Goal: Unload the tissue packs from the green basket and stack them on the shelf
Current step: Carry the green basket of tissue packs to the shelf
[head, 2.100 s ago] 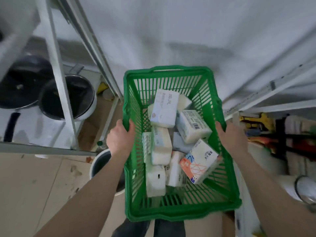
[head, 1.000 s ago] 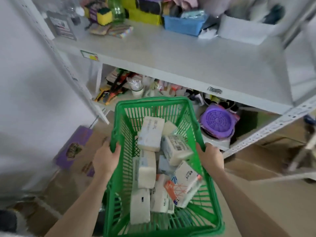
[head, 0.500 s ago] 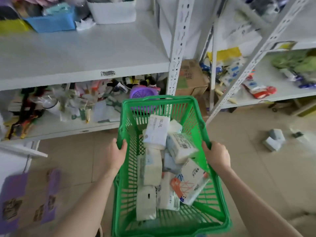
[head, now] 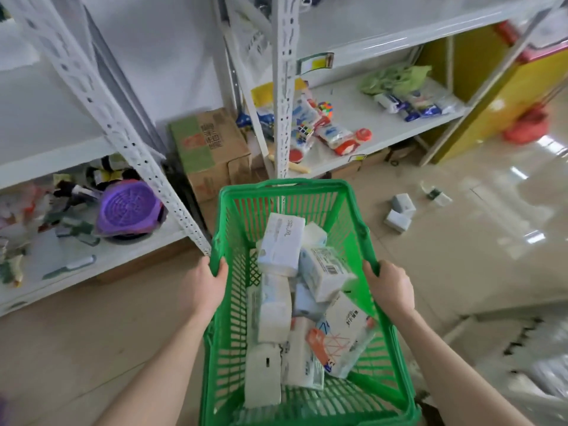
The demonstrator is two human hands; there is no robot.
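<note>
Nearest me, my left hand [head: 201, 287] and right hand [head: 389, 287] each grasp a side rim of the green basket [head: 233, 210], with the tissue packs [head: 281, 247] heaped loosely inside between them. Beyond the basket's far rim stand a cardboard box [head: 209, 146] and the white shelf [head: 378, 124], which holds scattered goods.

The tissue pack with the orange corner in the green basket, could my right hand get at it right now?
Probably not yet: the right hand grips the green basket rim, as the left hand does. Once let go, the orange-cornered tissue pack lies uncovered on top, just below it.
</note>
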